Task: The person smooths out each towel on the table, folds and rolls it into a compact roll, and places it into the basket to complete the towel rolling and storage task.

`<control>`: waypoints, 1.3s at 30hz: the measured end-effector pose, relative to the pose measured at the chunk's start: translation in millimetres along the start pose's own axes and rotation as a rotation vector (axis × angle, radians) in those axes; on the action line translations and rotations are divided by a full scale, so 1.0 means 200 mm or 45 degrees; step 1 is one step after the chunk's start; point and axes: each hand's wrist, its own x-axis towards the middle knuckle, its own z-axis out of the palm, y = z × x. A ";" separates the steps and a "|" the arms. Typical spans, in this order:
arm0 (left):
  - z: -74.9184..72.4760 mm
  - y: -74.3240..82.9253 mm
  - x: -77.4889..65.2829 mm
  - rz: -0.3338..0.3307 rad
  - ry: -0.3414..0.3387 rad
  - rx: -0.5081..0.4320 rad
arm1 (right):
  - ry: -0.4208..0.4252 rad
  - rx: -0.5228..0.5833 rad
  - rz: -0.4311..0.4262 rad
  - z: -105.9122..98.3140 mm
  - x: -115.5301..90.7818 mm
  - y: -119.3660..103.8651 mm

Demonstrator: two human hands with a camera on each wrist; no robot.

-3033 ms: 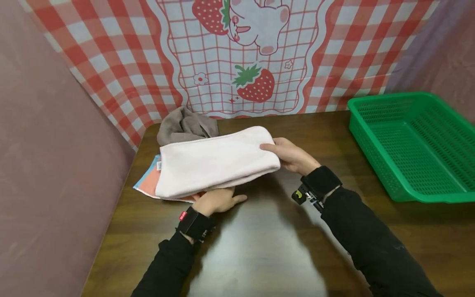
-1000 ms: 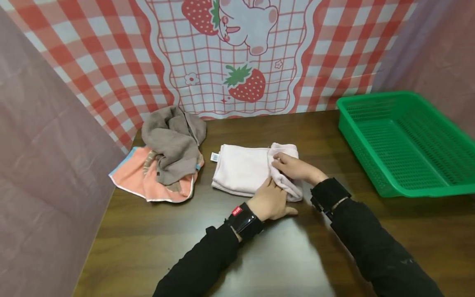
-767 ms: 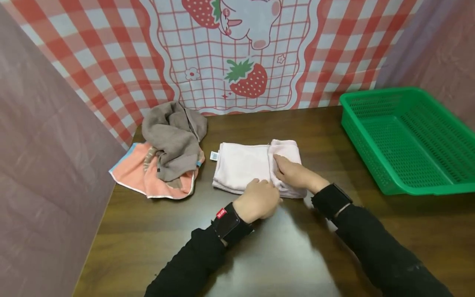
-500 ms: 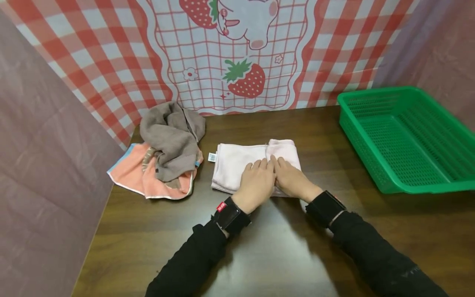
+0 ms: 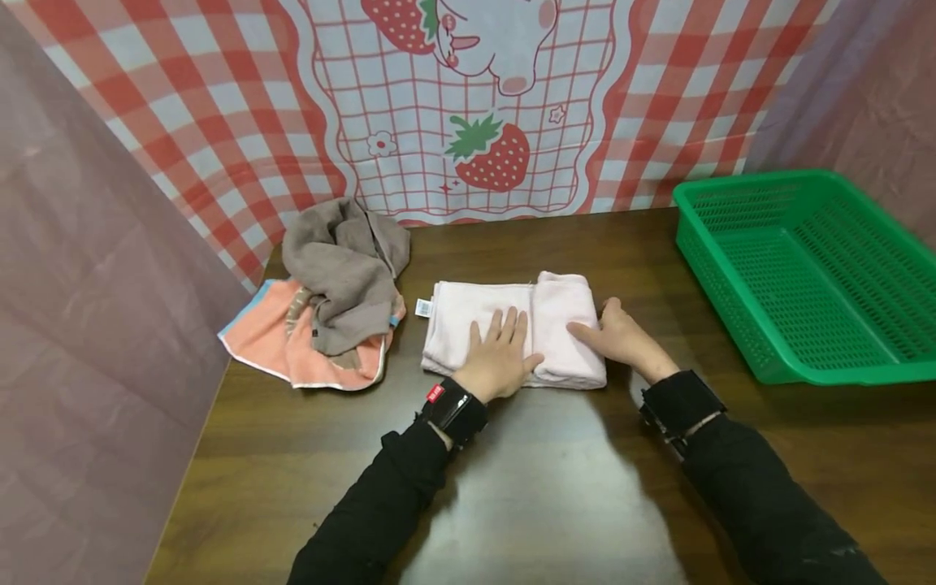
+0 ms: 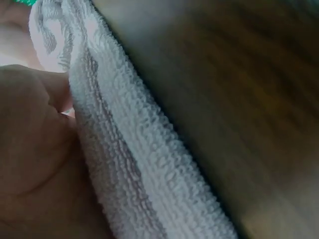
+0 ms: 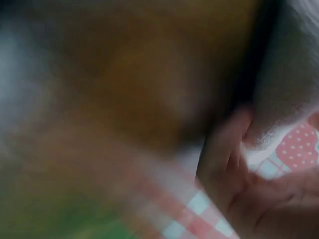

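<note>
A folded pale pink towel (image 5: 563, 317) lies on the table, its right part doubled over and a white tag at its left edge. My left hand (image 5: 497, 361) rests palm down on the towel's left part, fingers spread and straight. In the left wrist view the towel's layered terry edge (image 6: 134, 144) runs beside the palm. At the right end is my right hand (image 5: 621, 335), thumb on top of the towel and the other fingers just beside its right edge. The right wrist view shows the curved right hand (image 7: 249, 184) around the towel's end, partly blurred.
A crumpled grey-brown cloth (image 5: 340, 268) lies partly over an orange towel (image 5: 270, 333) with blue and white edging at the left. A green plastic basket (image 5: 720, 280) stands at the right. A checked strawberry curtain (image 5: 409, 179) hangs behind the wooden table (image 5: 292, 471).
The pink towel came down off the orange one and was folded smaller, its right part turned over. Both hands pressed it together; then the right hand moved to the right edge.
</note>
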 end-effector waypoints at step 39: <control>-0.03 -0.22 -0.13 0.188 0.091 0.060 | -0.010 -0.319 -0.363 0.28 0.08 -0.44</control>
